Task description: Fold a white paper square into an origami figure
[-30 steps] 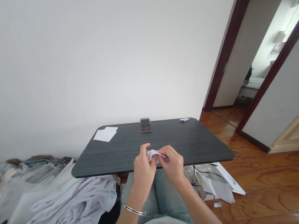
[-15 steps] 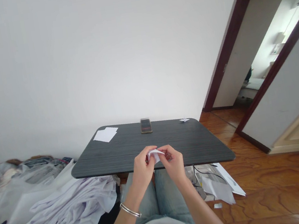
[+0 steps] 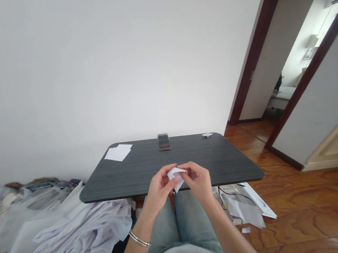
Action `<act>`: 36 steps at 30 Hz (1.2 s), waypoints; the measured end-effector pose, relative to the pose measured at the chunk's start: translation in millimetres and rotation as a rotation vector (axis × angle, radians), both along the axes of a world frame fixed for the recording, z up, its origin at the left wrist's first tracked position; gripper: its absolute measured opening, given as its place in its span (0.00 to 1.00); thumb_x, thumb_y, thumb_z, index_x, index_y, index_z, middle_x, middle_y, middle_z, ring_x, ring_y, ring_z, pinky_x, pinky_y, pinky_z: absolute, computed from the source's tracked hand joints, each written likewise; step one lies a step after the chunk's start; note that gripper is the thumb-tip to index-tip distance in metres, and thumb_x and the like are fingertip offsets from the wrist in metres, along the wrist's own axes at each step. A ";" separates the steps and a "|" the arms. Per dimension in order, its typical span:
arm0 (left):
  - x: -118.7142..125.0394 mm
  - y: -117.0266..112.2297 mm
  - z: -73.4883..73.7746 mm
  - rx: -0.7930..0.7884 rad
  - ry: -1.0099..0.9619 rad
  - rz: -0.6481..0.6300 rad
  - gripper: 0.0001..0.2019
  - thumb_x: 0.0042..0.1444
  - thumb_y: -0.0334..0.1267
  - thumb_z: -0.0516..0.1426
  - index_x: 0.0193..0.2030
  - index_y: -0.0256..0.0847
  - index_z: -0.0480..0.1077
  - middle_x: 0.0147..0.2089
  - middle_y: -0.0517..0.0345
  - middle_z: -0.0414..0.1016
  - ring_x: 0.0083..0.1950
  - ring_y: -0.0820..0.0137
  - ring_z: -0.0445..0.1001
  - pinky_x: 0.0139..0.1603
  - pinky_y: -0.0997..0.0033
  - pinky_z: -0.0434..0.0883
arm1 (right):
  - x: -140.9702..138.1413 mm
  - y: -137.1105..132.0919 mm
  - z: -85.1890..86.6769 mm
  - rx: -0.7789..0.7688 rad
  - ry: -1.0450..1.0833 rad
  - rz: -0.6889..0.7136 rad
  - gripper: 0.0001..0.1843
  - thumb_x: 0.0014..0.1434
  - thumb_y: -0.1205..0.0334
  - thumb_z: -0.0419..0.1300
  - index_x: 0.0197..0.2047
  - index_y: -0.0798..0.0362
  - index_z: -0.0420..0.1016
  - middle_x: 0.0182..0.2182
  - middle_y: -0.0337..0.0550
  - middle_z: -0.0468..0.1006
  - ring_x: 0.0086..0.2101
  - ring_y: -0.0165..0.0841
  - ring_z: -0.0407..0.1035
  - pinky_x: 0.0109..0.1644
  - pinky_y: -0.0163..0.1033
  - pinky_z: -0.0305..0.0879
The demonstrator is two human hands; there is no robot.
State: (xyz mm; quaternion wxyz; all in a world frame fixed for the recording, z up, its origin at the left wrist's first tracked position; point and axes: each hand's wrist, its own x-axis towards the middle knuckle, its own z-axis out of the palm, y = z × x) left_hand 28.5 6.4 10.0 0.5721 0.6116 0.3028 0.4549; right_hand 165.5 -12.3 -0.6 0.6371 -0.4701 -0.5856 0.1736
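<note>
A small folded white paper [image 3: 176, 176] is pinched between both hands, just above the near edge of the dark table [image 3: 107, 184]. My left hand [image 3: 161, 187] grips its left side, thumb on the face toward me. On the right side, my right hand [image 3: 198, 180] holds it with thumb and bent fingers. Part of the paper is hidden behind the fingers. White paper sheets [image 3: 118, 152] lie at the table's far left. A small folded white paper figure [image 3: 207, 134] rests at the far right corner.
A phone-like device [image 3: 164, 142] stands at the table's back by the wall. To the left is a heap of clothes [image 3: 79, 232]. Papers [image 3: 246, 212] and a black cable lie under the table's right side, on the wooden floor [image 3: 315, 205].
The folded paper has turned in my hands and now shows a broader face. My left thumb has shifted across it, and the right hand has moved slightly right.
</note>
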 end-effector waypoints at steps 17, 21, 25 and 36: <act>-0.5 0.4 6.0 -0.054 -0.035 0.064 0.23 0.46 0.40 0.62 0.51 0.36 0.71 0.32 0.55 0.76 0.24 0.76 0.67 0.21 0.79 0.63 | 2.5 -3.0 -4.0 0.012 0.206 0.271 0.13 0.55 0.54 0.60 0.41 0.51 0.75 0.30 0.42 0.71 0.28 0.31 0.68 0.23 0.31 0.65; -1.4 1.4 4.8 -0.019 -0.030 0.079 0.21 0.47 0.40 0.62 0.49 0.36 0.72 0.37 0.52 0.78 0.27 0.74 0.70 0.23 0.79 0.64 | 2.9 -4.4 -3.9 0.010 0.167 0.282 0.11 0.54 0.58 0.61 0.41 0.50 0.75 0.33 0.42 0.71 0.31 0.32 0.68 0.25 0.31 0.65; -1.3 0.9 4.4 0.002 -0.024 0.116 0.21 0.48 0.39 0.62 0.49 0.35 0.71 0.38 0.51 0.79 0.28 0.74 0.70 0.23 0.79 0.64 | -0.3 -7.6 -7.0 0.005 0.149 0.237 0.11 0.54 0.62 0.61 0.42 0.50 0.74 0.35 0.43 0.71 0.31 0.31 0.67 0.26 0.32 0.65; 6.4 -2.2 -3.6 0.027 -0.084 0.193 0.16 0.49 0.37 0.61 0.45 0.35 0.71 0.39 0.50 0.78 0.34 0.71 0.75 0.28 0.78 0.69 | -23.9 -15.0 -13.4 0.018 0.136 -0.149 0.04 0.56 0.63 0.57 0.32 0.53 0.69 0.25 0.39 0.71 0.26 0.30 0.68 0.24 0.31 0.65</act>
